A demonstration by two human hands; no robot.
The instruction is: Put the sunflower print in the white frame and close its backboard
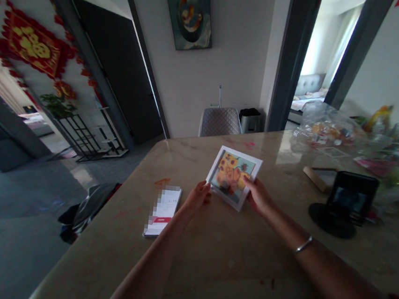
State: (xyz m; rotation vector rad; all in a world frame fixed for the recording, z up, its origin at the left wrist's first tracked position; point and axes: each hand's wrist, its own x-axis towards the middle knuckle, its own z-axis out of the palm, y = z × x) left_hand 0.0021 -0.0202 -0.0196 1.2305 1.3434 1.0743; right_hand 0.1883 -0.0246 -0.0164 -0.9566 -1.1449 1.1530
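Note:
A white picture frame (234, 177) with a yellow sunflower picture is held tilted above the middle of the table. My left hand (199, 195) is closed at its lower left edge, the fingers curled by the corner. On the right edge, my right hand (257, 196) pinches the frame, with the thumb on the front and the fingers hidden behind. A phone (164, 211) with a lit screen lies flat beside my left forearm. To the right, a dark device on a round stand (352, 197) stands past my right hand.
A shallow light-brown box or frame (318, 178) lies behind the stand. Clear plastic bags (329, 124) and mixed packages crowd the table's right rear. A grey quilted chair (221, 122) stands at the far side. The marble-look table (230, 265) has its left edge beside the phone.

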